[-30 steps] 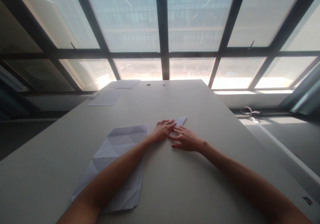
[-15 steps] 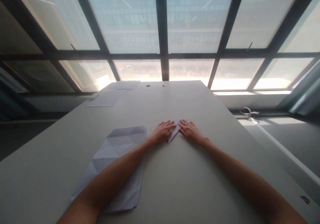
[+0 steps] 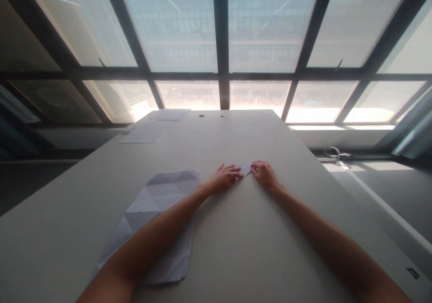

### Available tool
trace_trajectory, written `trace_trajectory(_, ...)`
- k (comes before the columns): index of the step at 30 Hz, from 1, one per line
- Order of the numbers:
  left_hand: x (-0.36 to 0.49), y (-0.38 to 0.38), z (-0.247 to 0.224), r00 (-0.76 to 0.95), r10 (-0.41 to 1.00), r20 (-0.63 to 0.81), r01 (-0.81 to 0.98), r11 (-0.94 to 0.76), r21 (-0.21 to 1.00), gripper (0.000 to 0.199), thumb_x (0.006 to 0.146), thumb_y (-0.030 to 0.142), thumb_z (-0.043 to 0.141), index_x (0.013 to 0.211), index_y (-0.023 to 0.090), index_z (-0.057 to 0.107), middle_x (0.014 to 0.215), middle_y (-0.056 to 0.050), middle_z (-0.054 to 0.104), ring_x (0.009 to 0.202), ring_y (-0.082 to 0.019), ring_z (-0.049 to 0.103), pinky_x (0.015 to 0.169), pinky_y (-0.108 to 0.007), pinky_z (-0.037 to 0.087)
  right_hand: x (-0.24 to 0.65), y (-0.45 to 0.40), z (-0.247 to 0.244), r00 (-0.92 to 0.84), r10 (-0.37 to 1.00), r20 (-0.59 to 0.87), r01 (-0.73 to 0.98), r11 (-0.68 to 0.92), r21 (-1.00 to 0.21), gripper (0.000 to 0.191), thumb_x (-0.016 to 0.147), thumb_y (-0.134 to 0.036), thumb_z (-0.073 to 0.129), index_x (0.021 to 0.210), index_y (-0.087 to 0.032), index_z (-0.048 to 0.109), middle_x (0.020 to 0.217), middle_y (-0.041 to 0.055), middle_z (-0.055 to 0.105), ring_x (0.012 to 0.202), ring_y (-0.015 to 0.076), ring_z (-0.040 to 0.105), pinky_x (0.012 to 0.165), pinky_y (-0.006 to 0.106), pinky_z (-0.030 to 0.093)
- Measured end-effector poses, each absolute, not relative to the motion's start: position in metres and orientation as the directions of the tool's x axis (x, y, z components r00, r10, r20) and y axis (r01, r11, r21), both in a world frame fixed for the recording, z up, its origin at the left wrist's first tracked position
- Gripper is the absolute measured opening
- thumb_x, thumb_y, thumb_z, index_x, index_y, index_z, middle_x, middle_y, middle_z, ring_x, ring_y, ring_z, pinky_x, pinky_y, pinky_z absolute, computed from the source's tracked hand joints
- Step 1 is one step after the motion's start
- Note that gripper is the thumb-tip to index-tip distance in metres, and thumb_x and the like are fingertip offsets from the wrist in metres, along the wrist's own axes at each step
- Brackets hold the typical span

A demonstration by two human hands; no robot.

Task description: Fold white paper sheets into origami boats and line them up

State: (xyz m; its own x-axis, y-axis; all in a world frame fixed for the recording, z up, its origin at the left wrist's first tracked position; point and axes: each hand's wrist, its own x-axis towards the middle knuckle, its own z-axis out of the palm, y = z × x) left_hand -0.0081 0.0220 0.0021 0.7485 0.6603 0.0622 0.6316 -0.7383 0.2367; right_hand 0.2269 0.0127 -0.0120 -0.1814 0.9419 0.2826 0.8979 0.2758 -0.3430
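Observation:
A small folded piece of white paper point(image 3: 243, 169) lies on the table between my two hands. My left hand point(image 3: 224, 178) rests over its left part, fingers stretched out and pressing it from above. At the paper's right corner, my right hand point(image 3: 265, 174) has its fingers curled in and pinched on the edge. Part of the paper is hidden under the left fingers. Beneath my left forearm lies a larger creased sheet of paper point(image 3: 168, 188), with fold lines across it.
The white table point(image 3: 249, 240) reaches toward tall windows. Several paper sheets point(image 3: 141, 134) are at its far left, and two small round holes sit near the far edge. A silvery ring-shaped object point(image 3: 334, 152) stands beyond the right edge, by a curtain.
My right hand has shifted slightly right and gone from lying flat to pinching the paper's corner. The folded paper has turned, and my left fingers have slid a little along it.

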Motion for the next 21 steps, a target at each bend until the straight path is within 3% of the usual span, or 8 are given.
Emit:
trace_trajectory(3,-0.004,0.017,0.005,0.743,0.662,0.101,0.631,-0.743,0.225,0.028,0.096,0.029,0.044,0.119,0.029,0.059,0.146,-0.001,0.048,0.140,-0.023,0.034,0.117,-0.052,0.017,0.226,0.011,-0.011,-0.167,0.936,0.309,0.898,0.273,-0.344,0.025,0.094,-0.028,0.051,0.106,-0.019,0.070,0.109,0.0099,0.068,0.105,0.0209,0.059,0.098,0.031,0.039)
trace_trajectory(7,-0.001,0.012,0.007,0.722,0.672,0.165,0.634,-0.738,0.231,0.028,0.092,0.044,0.054,0.110,0.023,0.059,0.139,-0.008,0.053,0.137,-0.026,0.037,0.115,-0.044,0.029,0.224,0.007,-0.009,-0.207,0.923,0.323,0.891,0.314,-0.327,0.023,0.093,-0.031,0.053,0.106,-0.020,0.069,0.110,0.0089,0.066,0.108,0.0211,0.055,0.097,0.031,0.039)
trace_trajectory(11,-0.001,0.014,0.002,0.677,0.707,0.205,0.660,-0.707,0.254,0.031,0.094,0.045,0.052,0.117,0.024,0.057,0.133,-0.008,0.054,0.125,-0.024,0.051,0.105,-0.037,0.042,0.221,0.005,-0.007,-0.237,0.917,0.319,0.883,0.341,-0.324,0.026,0.093,-0.036,0.055,0.109,-0.021,0.069,0.111,0.0084,0.064,0.107,0.0218,0.055,0.096,0.032,0.039)
trace_trajectory(16,-0.001,0.020,-0.006,0.632,0.741,0.229,0.705,-0.672,0.229,0.051,0.098,0.044,0.045,0.143,0.021,0.037,0.144,-0.012,0.046,0.132,-0.024,0.046,0.108,-0.037,0.039,0.219,0.004,-0.007,-0.269,0.910,0.317,0.864,0.373,-0.339,0.033,0.091,-0.047,0.059,0.109,-0.022,0.069,0.106,0.0082,0.064,0.103,0.0217,0.057,0.094,0.032,0.039)
trace_trajectory(21,-0.001,0.022,-0.008,0.663,0.725,0.186,0.711,-0.688,0.147,0.045,0.100,0.026,0.038,0.143,0.012,0.038,0.144,-0.017,0.048,0.138,-0.024,0.040,0.112,-0.035,0.034,0.218,0.002,-0.006,-0.289,0.897,0.335,0.848,0.402,-0.346,0.038,0.084,-0.050,0.066,0.109,-0.022,0.069,0.105,0.0079,0.065,0.103,0.0229,0.059,0.093,0.033,0.041)
